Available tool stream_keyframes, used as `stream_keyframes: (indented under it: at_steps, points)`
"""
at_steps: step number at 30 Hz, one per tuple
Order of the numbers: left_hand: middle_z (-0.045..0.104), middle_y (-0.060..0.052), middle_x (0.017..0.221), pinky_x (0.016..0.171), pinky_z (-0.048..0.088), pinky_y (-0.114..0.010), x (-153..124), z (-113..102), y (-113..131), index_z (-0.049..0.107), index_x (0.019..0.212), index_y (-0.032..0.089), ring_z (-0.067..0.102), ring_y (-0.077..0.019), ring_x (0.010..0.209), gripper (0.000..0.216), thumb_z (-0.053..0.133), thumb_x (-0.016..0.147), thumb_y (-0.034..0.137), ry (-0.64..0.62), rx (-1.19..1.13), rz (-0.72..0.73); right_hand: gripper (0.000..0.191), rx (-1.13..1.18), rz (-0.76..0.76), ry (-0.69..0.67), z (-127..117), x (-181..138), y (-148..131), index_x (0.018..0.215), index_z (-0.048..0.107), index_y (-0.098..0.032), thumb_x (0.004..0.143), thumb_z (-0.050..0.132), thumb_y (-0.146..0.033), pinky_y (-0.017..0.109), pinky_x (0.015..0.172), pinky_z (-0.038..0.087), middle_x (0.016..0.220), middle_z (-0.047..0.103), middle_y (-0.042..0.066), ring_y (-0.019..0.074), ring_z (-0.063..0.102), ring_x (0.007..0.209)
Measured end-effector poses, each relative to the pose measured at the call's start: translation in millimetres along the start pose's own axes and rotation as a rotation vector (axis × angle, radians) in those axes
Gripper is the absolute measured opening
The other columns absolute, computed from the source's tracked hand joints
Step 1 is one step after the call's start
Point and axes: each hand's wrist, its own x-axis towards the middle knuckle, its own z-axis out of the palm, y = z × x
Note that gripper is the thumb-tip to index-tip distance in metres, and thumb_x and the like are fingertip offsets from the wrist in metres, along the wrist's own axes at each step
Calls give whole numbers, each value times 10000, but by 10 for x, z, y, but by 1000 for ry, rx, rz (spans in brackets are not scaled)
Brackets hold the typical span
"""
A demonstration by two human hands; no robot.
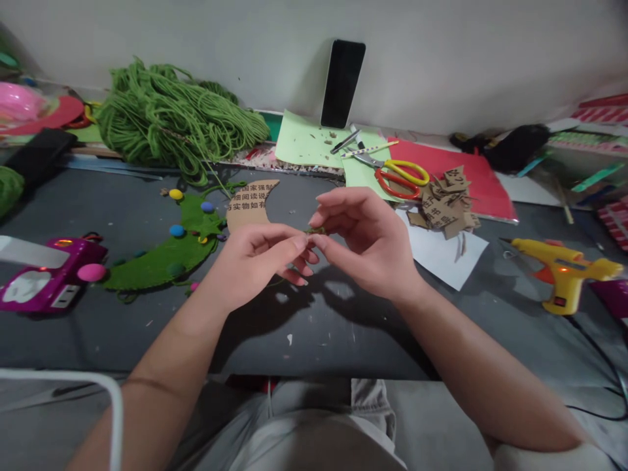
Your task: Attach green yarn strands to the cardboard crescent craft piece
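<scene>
My left hand [262, 258] and my right hand [375, 245] meet above the dark table, thumbs and fingertips pinched together. Between them shows a short bit of green yarn [316, 230], mostly hidden by the fingers. Behind my left hand lies a curved cardboard piece [248, 199] with printed characters. Left of it rests a crescent wrapped in green yarn [152, 268], dotted with coloured balls such as a blue ball [177, 231] and a pink ball [91, 272].
A green yarn heap [171, 118] lies at the back left. A phone [343, 82] leans on the wall. Scissors [402, 178] and cardboard scraps [446, 203] lie right of centre. A yellow glue gun [564, 268] with a lit light stands right; a purple device [59, 275] sits left.
</scene>
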Motion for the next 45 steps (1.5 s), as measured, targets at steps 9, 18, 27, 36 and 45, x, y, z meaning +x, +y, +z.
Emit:
stream_keyframes:
  at_steps: [9,18,27,36,45]
  points:
    - [782,-76,771,547,638,-261,-19,11,-16,814,882,152,713,-161,580,212,781,851,359,-4,-70,15,405,68,31,-21,19,-20,-63,1245,548,-253,908,741,-367,355,884,623,1047,646,53,183,682,992]
    - [749,-56,654,538,636,-272,-19,12,-39,824,871,149,701,-168,518,248,774,857,392,56,86,93,440,22,19,-50,7,-30,-51,1295,522,-259,927,712,-404,368,921,617,1064,635,59,194,674,1023]
    - [754,-53,670,541,621,-248,-36,-2,-23,812,825,143,693,-152,521,237,728,880,357,101,182,124,416,2,9,-66,12,-37,-74,1307,530,-271,940,705,-356,350,944,609,1077,624,55,189,665,1055]
    - [754,-42,677,568,632,-241,-60,13,-19,809,824,154,699,-152,546,232,706,891,351,112,272,168,421,-9,25,-55,4,-29,-67,1297,542,-264,930,725,-356,343,943,609,1079,627,59,189,666,1054]
    - [763,-55,694,567,641,-249,-74,58,-15,813,818,129,699,-149,534,243,746,855,360,127,177,170,407,34,-48,-66,-2,-23,-42,1293,545,-246,937,722,-330,330,934,613,1065,636,49,170,673,1035]
